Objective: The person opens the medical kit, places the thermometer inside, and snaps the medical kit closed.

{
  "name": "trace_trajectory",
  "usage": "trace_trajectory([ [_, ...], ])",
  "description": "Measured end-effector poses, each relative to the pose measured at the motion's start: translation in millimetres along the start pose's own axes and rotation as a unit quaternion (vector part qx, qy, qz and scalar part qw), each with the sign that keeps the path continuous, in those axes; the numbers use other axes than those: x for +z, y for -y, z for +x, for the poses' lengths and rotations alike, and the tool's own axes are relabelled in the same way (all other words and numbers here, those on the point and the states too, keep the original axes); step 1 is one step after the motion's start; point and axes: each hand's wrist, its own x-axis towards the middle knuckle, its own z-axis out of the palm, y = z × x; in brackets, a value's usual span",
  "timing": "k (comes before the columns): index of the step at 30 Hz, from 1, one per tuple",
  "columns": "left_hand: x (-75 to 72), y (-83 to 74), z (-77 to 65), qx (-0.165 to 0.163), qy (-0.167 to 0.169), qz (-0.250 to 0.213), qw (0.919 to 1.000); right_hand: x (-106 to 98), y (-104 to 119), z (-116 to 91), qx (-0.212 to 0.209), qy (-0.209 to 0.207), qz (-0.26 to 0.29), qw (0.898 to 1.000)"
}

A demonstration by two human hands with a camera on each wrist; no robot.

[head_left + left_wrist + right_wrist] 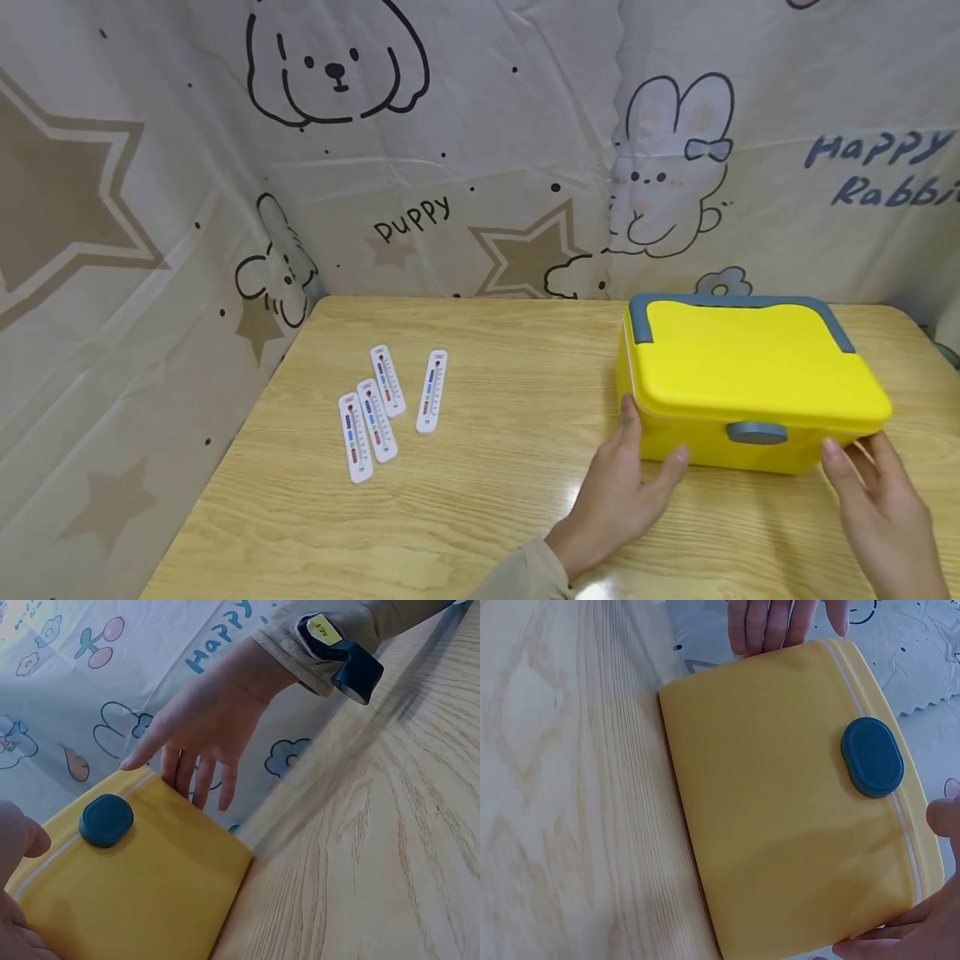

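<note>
A yellow lidded box [750,367] stands on the right of the table, its lid down. It has a grey-blue handle [828,323] and a round-ended latch [757,432] on the front. My left hand [615,492] lies along the box's left end, fingers extended, thumb near the front face. At the opposite end is my right hand [888,508]; in the left wrist view its fingers [204,780] are fairly straight beside the end wall, thumb at the lid corner. Several white thermometers [377,421] lie on the left of the table, one [432,392] apart from the others.
The wooden table [495,517] backs onto a hanging cloth [480,150] printed with cartoon animals and stars. More of this cloth hangs along the left side. A dark blue wrist strap [354,669] is on the right sleeve.
</note>
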Motion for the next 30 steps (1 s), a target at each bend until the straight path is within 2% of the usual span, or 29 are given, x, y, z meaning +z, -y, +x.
trace_trajectory([
  [8,-8.8,4.9,-7.5,-0.002,-0.009,-0.004,0.9999,7.8,4.0,-7.4,-0.017,0.017,-0.005,1.0],
  [19,-19.1,5.8,-19.5,-0.04,-0.024,-0.002,0.9989,14.7,-1.6,-12.5,-0.04,0.036,-0.005,0.999],
  [25,-24.9,7.9,-24.3,-0.054,-0.029,-0.013,0.998,18.7,3.7,-20.3,-0.036,0.052,0.0,0.998],
  [30,-29.4,9.9,-27.7,-0.055,-0.032,-0.018,0.9978,21.6,4.5,-25.5,-0.048,0.061,0.002,0.997],
])
